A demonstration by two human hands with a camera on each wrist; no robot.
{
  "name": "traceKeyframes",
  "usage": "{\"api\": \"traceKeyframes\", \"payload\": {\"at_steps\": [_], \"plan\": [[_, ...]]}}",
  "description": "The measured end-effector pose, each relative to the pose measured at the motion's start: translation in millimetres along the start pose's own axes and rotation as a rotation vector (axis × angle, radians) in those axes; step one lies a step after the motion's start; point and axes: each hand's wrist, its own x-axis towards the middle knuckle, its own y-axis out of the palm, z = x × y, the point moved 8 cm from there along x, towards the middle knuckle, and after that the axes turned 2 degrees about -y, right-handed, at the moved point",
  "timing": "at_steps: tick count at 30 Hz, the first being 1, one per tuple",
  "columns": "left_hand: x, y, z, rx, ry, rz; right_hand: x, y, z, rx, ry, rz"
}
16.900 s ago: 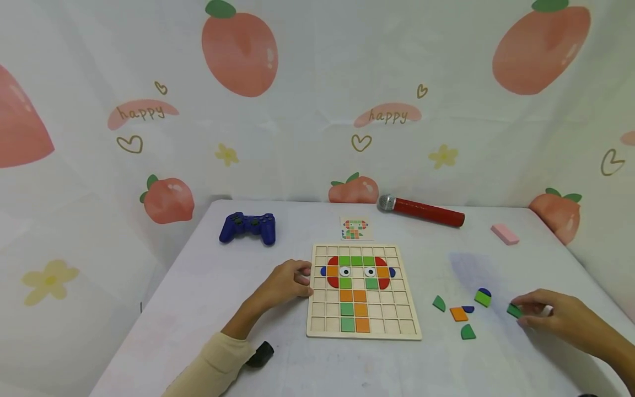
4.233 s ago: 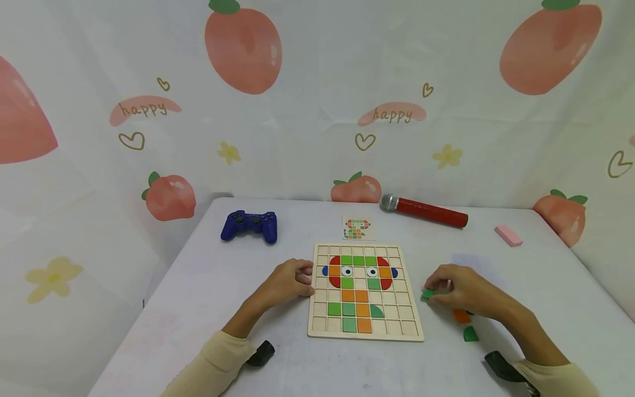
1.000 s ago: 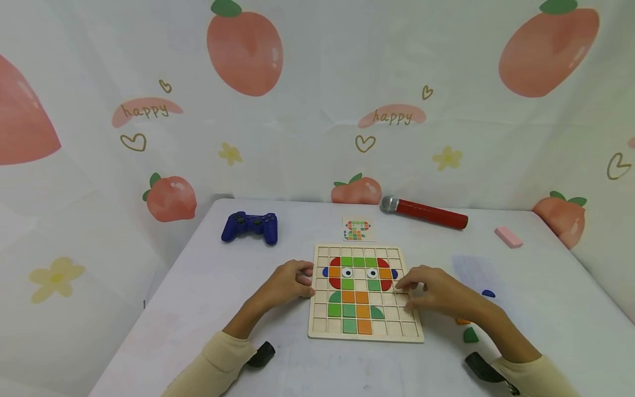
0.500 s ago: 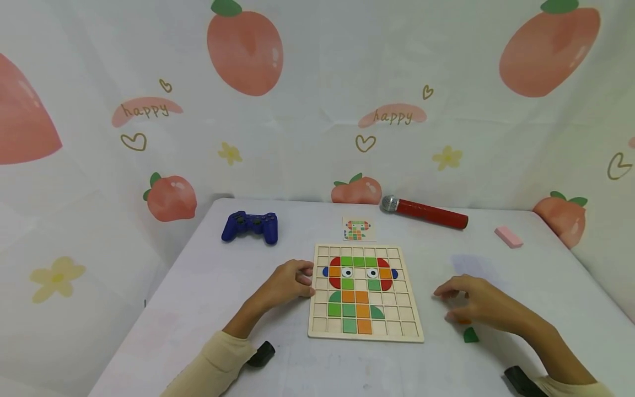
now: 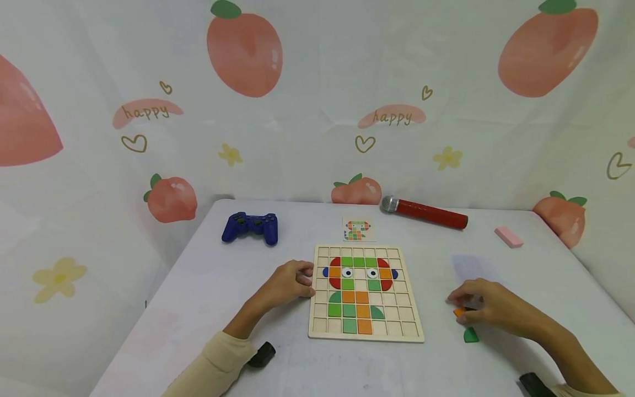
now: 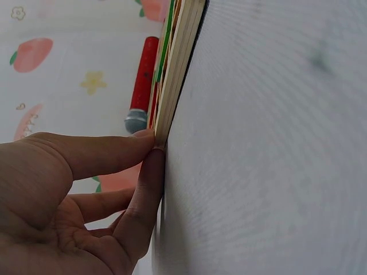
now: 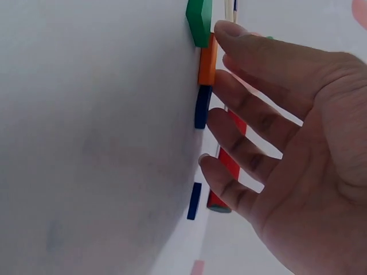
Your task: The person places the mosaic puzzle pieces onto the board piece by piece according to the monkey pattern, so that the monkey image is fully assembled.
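Observation:
A wooden puzzle board [image 5: 392, 315] lies mid-table, bearing coloured tiles arranged like a face over a body. At its left edge my left hand [image 5: 280, 286] grips the rim between thumb and fingertips, seen closely in the left wrist view. My right hand [image 5: 498, 309] hovers over the loose tiles right of the board, its fingers spread and bent. Between its thumb and fingers is an orange square tile [image 7: 207, 60], which it does not visibly pinch. Beside that lie a green quarter-round tile [image 5: 471, 335] and a blue half-round tile [image 7: 203, 107]. A second blue tile [image 7: 194, 200] lies farther off.
A small pattern card [image 5: 359, 229] sits behind the board. Toward the back are a blue game controller [image 5: 250, 227], a red microphone [image 5: 426, 213] and a pink block [image 5: 509, 237]. A printed cloth [image 5: 297, 138] hangs behind the table.
Green square and quarter-round tiles have joined the board since the oldest frame. In the last second my right hand has withdrawn rightward from the board to the orange tile. My left hand stays put.

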Motion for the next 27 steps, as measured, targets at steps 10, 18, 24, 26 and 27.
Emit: {"api": "traceKeyframes", "payload": {"at_steps": [10,18,24,26,27], "plan": [[-0.1,-0.2,0.5,-0.016,0.013,-0.001,-2.1,-0.8,-5.3,0.009,0.000,0.031],[0.4,0.0,1.1,-0.019,0.019,-0.005,0.4,-0.3,-8.0,-0.017,0.053,0.048],[1.2,0.4,2.5,-0.012,0.012,-0.005,1.8,0.4,-7.3,-0.032,0.082,0.035],[1.1,0.3,2.3,-0.012,0.012,-0.004,4.3,1.6,-4.3,-0.034,0.087,0.035],[0.8,0.0,2.0,-0.013,0.012,-0.004,5.9,2.4,-2.4,-0.033,0.091,0.037]]}}
